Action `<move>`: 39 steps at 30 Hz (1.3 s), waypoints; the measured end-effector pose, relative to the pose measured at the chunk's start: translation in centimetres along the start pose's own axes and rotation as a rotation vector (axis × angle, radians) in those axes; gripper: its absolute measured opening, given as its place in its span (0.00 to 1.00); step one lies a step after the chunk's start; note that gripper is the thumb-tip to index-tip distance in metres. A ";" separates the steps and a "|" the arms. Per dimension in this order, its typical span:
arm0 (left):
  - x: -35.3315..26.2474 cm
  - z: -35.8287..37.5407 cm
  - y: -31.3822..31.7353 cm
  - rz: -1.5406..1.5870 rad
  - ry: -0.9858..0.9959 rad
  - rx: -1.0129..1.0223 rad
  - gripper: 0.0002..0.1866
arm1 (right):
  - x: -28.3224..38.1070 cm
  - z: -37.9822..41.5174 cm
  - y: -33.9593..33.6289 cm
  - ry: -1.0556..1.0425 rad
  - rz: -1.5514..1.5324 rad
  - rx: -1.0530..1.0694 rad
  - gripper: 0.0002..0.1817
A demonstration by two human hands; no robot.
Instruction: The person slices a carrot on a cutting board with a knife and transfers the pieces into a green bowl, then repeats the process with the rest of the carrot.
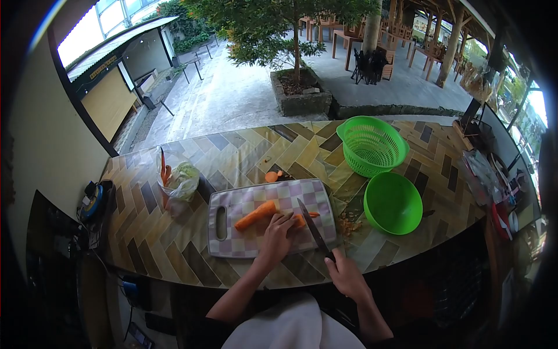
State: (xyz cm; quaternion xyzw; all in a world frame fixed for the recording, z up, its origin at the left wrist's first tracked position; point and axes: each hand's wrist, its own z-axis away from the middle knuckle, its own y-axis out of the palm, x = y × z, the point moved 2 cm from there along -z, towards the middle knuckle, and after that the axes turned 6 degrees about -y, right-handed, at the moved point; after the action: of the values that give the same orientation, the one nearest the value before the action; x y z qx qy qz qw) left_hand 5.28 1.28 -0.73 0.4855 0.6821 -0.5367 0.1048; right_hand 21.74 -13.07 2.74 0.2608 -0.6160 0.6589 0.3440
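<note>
A checkered cutting board [232,200] lies on the table in front of me. My left hand [279,231] rests on it, fingers bent and pressed down on a piece of carrot [300,221]. Just behind those fingers lies a thick peeled carrot [256,216], set at a slant. My right hand [347,274] is closed round the handle of a knife [314,228]. The blade points away from me and crosses the right part of the board, beside the carrot piece. A small orange bit shows on the blade's far side.
Carrot ends [271,177] lie behind the board. A plastic bag with greens [183,181] and carrots [165,171] sits at the left. On the right stand a green colander [372,142] and a green bowl [393,203], with peelings [349,227] near the bowl.
</note>
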 end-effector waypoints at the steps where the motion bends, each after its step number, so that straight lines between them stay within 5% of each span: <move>1: -0.3 -0.2 -0.2 0.024 -0.051 0.030 0.15 | 0.0 0.2 0.4 -0.038 0.048 -0.031 0.14; 3: -1.0 -0.6 -0.7 0.073 -0.153 0.092 0.15 | 0.5 0.4 0.8 -0.051 0.100 -0.050 0.14; 8: 0.1 -0.4 0.5 0.008 0.019 0.014 0.13 | 1.8 1.0 0.5 0.002 0.130 -0.076 0.15; 39: 0.1 -0.3 1.5 -0.025 -0.025 -0.047 0.12 | 3.0 0.3 0.6 0.059 0.339 0.112 0.13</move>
State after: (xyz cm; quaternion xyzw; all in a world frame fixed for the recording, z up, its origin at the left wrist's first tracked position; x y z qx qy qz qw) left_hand 6.50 1.56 -1.64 0.4677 0.6991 -0.5278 0.1180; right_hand 19.39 -12.95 4.69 0.1527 -0.6030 0.7482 0.2310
